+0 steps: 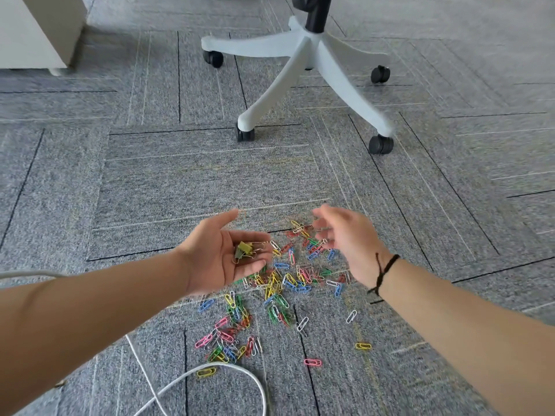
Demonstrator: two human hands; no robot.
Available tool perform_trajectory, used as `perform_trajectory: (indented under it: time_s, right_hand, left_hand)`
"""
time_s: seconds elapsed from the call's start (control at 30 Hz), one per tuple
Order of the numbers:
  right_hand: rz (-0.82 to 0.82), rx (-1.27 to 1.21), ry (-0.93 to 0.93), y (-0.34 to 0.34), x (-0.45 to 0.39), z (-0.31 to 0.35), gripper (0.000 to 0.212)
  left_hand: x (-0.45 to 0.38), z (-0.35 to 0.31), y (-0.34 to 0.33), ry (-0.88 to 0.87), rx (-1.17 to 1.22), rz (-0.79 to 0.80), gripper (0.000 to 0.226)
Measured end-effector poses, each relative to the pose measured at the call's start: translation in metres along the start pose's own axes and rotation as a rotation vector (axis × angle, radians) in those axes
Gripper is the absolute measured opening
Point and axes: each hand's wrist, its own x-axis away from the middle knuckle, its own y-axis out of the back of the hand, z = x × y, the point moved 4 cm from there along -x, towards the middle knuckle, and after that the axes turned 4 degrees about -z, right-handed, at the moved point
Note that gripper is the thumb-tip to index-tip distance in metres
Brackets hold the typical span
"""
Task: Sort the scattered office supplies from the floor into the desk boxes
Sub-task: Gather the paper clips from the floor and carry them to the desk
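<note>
1. Paper clips (pixel 271 295) of many colours lay scattered on the grey carpet floor (pixel 180 181), at 6 o'clock from the chair base (pixel 303 64).
2. Left hand (pixel 222 256) lay palm up, fingers relaxed, its grip open, cradling yellow-green binder clips (pixel 244 250).
3. Right hand (pixel 345 235), blurred, hovered over the pile's 1 o'clock edge, fingers loosely curled, holding nothing.
4. White cable (pixel 210 373) looped at 6 o'clock.
</note>
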Motion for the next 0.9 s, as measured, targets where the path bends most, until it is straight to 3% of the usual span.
perform_trajectory:
  time_s: [0.07,0.17,0.27,0.37,0.53,0.7,0.9]
  right_hand:
    - [0.032,-0.386,-0.235,0.003,-0.001,0.002,0.041]
    - [0.071,-0.63,-0.309,0.003,0.006,0.019,0.048]
    - [-0.034,-0.713,-0.386,0.01,0.032,0.031,0.045]
    - [-0.152,-0.708,-0.584,0.014,0.081,0.028,0.038]
    - [-0.158,-0.554,-0.858,0.018,0.189,0.057,0.029]
    - [-0.121,-0.52,-0.896,0.047,0.285,0.183,0.026]
    - [-0.017,-0.436,-0.698,0.078,0.373,0.408,0.016]
  left_hand:
    - [0.002,-0.006,-0.002,-0.028,0.044,-0.004,0.065]
    - [0.008,-0.016,-0.008,-0.092,0.171,-0.04,0.058]
    - [0.028,-0.016,-0.014,-0.128,0.349,-0.159,0.046]
    - [0.066,-0.006,-0.026,-0.088,0.477,-0.253,0.041]
    - [0.16,0.001,-0.055,0.042,0.429,-0.399,0.041]
    - [0.3,-0.031,-0.114,0.059,0.403,-0.512,0.029]
    - [0.499,-0.13,-0.222,-0.044,0.627,-0.525,0.031]
